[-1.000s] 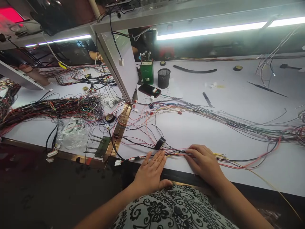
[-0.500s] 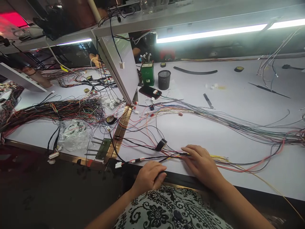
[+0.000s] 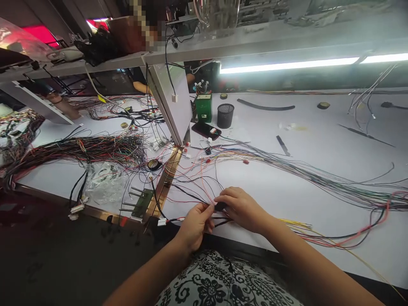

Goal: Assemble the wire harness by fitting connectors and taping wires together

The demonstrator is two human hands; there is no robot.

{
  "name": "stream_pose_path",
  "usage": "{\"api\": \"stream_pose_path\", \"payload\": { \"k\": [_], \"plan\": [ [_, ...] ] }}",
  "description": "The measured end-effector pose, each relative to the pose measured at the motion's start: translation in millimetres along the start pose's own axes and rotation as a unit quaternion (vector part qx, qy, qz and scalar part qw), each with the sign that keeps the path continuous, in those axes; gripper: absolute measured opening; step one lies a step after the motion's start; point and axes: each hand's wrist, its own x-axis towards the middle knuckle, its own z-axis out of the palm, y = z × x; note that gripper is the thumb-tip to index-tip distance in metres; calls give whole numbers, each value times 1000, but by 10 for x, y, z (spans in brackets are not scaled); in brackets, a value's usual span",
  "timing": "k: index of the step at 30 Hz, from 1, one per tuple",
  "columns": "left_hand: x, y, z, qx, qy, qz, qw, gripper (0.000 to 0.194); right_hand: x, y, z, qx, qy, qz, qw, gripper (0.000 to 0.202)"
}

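Note:
Close to the front edge of the table, both hands meet over the wire bundle. My right hand [image 3: 242, 210] is closed on a roll of black tape [image 3: 220, 206], mostly covered by the fingers. Touching it from the left, my left hand [image 3: 196, 226] has thumb and forefinger pinched on the wires; the exact grip is partly hidden. A white connector [image 3: 162, 222] ends the bundle left of my left hand. Yellow wires [image 3: 296, 224] with bare ends come out right of my right wrist. Black and red wires [image 3: 341, 240] run off to the right.
A long bundle of thin wires [image 3: 306, 173] crosses the table behind my hands. Farther back are a phone [image 3: 206, 130], a mesh cup [image 3: 225, 117] and a green box [image 3: 204, 108]. Leftward stand a pin board [image 3: 142, 204] and a divider [image 3: 174, 97]. Another person's arm [image 3: 140, 87] shows beyond.
My right hand has moved left from the wires onto the tape roll and closed on it. My left hand has risen from the table edge to the wires. The view has shifted slightly.

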Motion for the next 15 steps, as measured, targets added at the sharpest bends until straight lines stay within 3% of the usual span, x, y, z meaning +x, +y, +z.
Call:
{"api": "stream_pose_path", "payload": {
  "k": [2, 6, 9, 12, 15],
  "plan": [
    [52, 9, 3, 66, 2, 47, 997, 32, -18, -83, -122, 13, -25, 10, 1000, 42],
    [83, 79, 22, 163, -7, 135, 977, 30, 41, -222, -255, -16, -68, 87, 994, 24],
    [94, 84, 44, 157, -4, 148, 976, 28, 147, -251, -220, -95, -101, 156, 978, 22],
    [144, 18, 43, 138, 9, 147, 979, 28, 245, -228, -154, -153, -130, 154, 967, 22],
    [218, -33, 33, 117, 27, 150, 981, 31, 284, -211, -87, -175, -117, 141, 967, 24]
  ]
}}
